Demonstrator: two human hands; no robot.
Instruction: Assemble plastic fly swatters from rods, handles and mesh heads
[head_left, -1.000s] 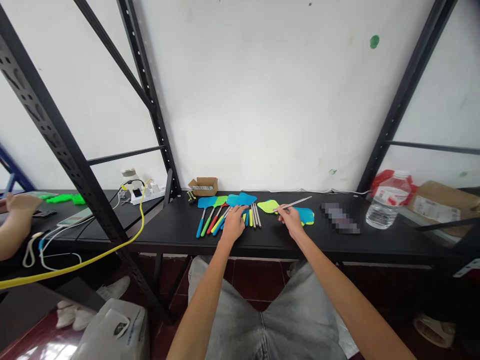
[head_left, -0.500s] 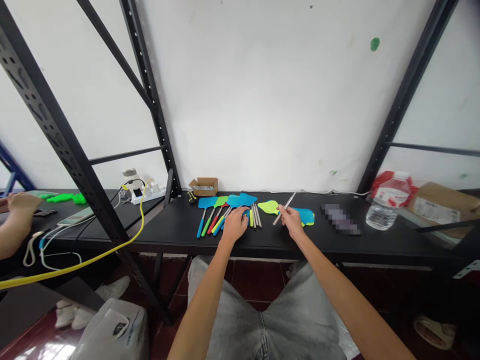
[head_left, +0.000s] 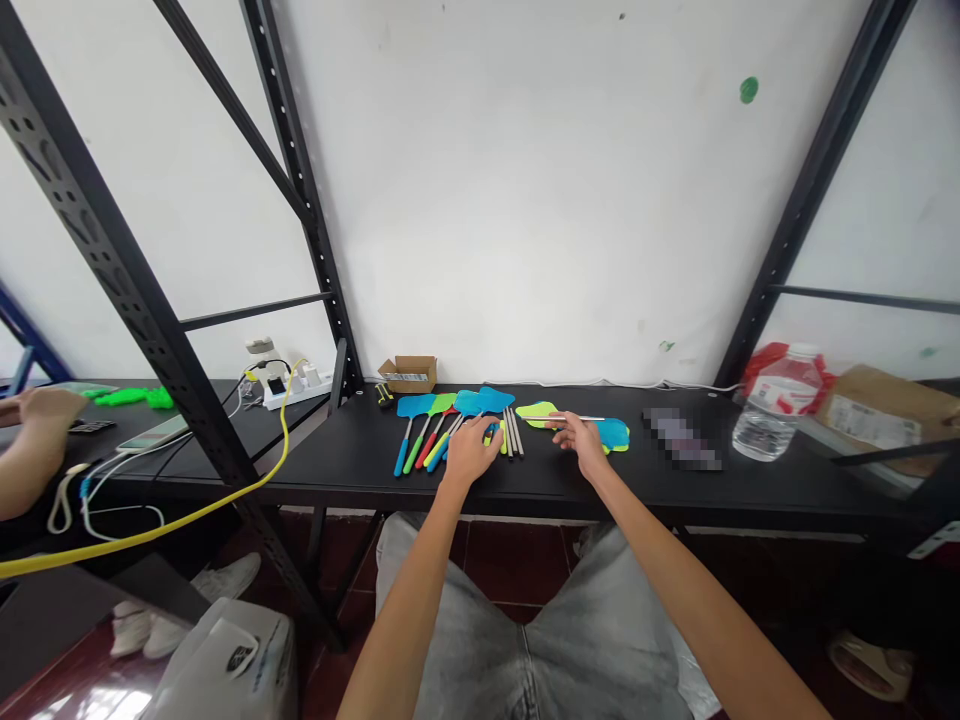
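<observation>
Counter before me, wall behind it. Paddles in row left, carton behind them. My left fingers at row's right end. Rods side by side just right of those fingers. Held rod crosswise in my right fingers; paddle heads either side. Further right: blurred item, then bottle, box beyond. Far left, past rack post: power strip.

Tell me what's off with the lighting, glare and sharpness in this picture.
Head view, lower left: glare whitens part of the red floor; head view, centre: the metal rod in the right hand shows only as a thin pale streak; head view, left: the black post slants steeply, likely wide-angle distortion; head view, right: a patch on the black table is pixelated past recognition.
</observation>
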